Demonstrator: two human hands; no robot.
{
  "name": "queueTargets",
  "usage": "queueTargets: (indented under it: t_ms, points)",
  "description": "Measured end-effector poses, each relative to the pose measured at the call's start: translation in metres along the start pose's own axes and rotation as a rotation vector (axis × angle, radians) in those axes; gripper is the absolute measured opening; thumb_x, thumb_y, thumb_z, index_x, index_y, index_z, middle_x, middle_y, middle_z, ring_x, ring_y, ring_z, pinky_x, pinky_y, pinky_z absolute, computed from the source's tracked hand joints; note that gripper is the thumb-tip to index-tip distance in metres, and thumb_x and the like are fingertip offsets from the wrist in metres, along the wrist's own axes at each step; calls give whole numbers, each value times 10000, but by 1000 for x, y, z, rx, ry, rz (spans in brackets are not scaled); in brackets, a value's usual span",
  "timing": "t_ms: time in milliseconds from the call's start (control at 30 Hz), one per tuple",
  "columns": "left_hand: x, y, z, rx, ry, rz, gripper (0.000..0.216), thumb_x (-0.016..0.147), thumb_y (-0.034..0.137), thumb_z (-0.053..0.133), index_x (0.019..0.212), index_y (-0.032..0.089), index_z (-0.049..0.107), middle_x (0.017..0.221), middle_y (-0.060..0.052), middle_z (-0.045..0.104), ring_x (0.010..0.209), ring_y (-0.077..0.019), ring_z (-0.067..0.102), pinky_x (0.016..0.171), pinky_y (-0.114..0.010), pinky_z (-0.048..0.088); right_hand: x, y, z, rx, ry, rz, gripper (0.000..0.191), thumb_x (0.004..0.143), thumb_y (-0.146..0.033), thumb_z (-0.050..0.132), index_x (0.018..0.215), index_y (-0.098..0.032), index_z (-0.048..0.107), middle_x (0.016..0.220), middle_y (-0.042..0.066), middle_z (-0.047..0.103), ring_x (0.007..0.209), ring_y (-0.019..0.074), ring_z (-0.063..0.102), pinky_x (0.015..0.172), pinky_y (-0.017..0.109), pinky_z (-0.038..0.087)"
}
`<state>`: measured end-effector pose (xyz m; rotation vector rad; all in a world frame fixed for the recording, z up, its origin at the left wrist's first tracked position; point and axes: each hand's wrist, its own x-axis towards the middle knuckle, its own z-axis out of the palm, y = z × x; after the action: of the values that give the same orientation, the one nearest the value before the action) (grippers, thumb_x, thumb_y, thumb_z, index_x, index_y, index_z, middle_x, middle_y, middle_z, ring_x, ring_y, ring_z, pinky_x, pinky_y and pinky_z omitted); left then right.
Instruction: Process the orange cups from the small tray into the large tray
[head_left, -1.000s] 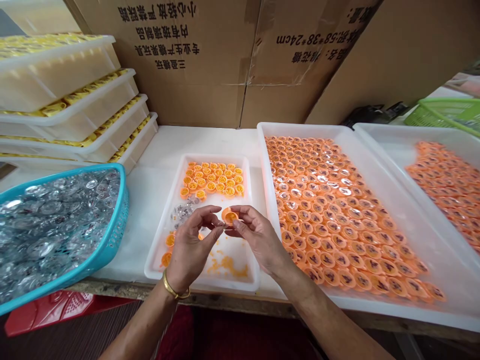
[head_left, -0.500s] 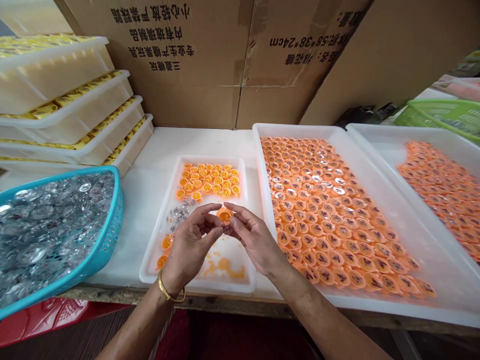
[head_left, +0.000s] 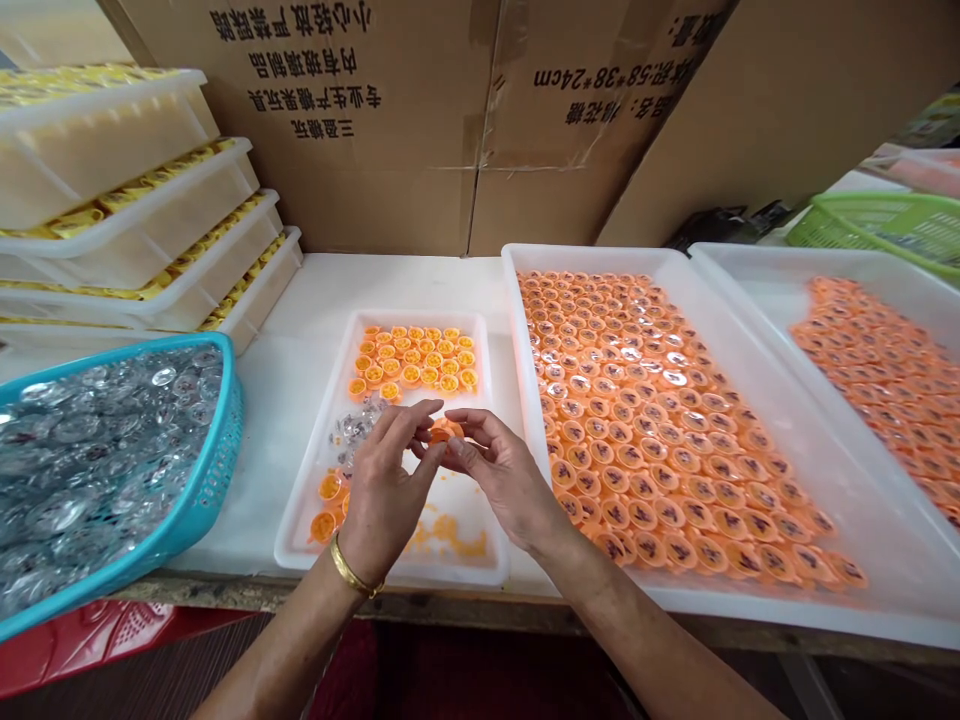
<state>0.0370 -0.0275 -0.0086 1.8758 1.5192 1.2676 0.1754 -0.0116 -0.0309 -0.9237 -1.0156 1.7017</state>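
Note:
Between my left hand (head_left: pixel 390 485) and my right hand (head_left: pixel 502 480) is a small orange plastic cup (head_left: pixel 445 430), pinched by the fingers of both over the small white tray (head_left: pixel 289 530). My fingers hide part of it. Rows of orange cups with yellow bits inside (head_left: pixel 411 357) stand at the far end of this tray. Clear plastic lids (head_left: pixel 356 428) lie in a heap beside my left hand. A few more filled cups (head_left: pixel 323 526) sit at the tray's near left, and loose yellow bits (head_left: pixel 450 535) are scattered below my hands.
A blue basket (head_left: pixel 229 420) of clear lids stands at left, with stacked white trays (head_left: pixel 225 235) behind it. At right, a large white tray (head_left: pixel 517 350) holds rows of lidded orange cups. Another tray (head_left: pixel 750 262) and a green basket (head_left: pixel 877 225) lie beyond. Cardboard boxes (head_left: pixel 375 190) wall the back.
The orange cup has been tilted in my fingers, so its open, filled top no longer faces me. Both hands stay close together over the tray. The view has shifted slightly.

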Motion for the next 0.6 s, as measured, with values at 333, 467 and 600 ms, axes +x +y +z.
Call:
queueTargets:
  t_ms: [333,467,600]
  points:
    - [3,1,-7,-15,-38,-55,264,817,149,604,1069,227,616,901,-26,596,784,-146,572,716,-311,484,-1,-2,0,22,-11,15,283,786,-318,688,1018,-224,555,1022,13,611,912,151,641,926,421,512]
    - [6,1,-10,-8,-75,-54,263,808,127,595,1050,226,626,886,-26,588,764,-144,567,712,-312,481,-1,-2,0,25,-31,14,290,785,-315,687,1023,-229,546,990,11,636,910,152,641,922,418,509]
    - [6,-2,-11,-45,-86,-110,257,787,129,618,1029,216,634,896,-29,585,761,-143,575,714,-315,487,-2,-3,0,13,-34,11,282,786,-312,686,1018,-231,547,990,7,633,890,144,642,901,401,520]
